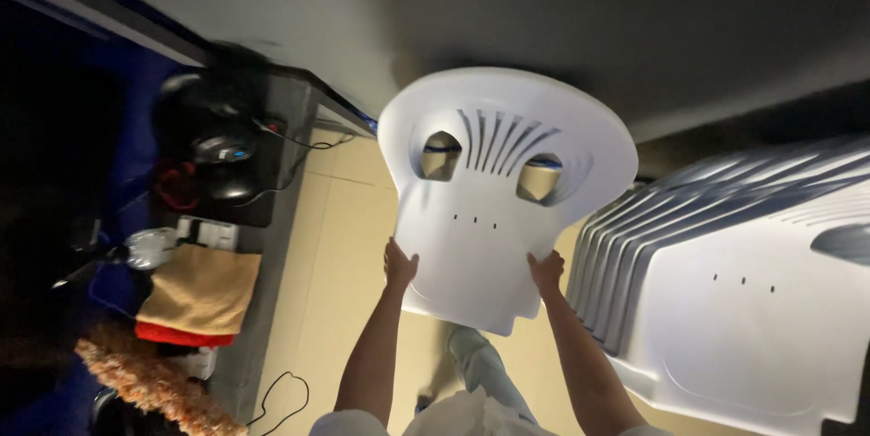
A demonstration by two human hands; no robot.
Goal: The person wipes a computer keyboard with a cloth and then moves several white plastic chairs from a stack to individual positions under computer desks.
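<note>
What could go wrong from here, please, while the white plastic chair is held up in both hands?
1. The left hand and right hand grip only the side edges of the white plastic chair; the smooth plastic might slip.
2. The lifted chair hangs close beside the stack of white chairs and could knock against it.
3. A black cable loops on the floor near the person's feet, so a step that way may snag it.

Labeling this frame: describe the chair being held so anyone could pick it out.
Start at the stack of white plastic chairs on the right. Just left of it, one white chair is held up by both hands, left hand and right hand. It alone is separate from the stack.
</note>
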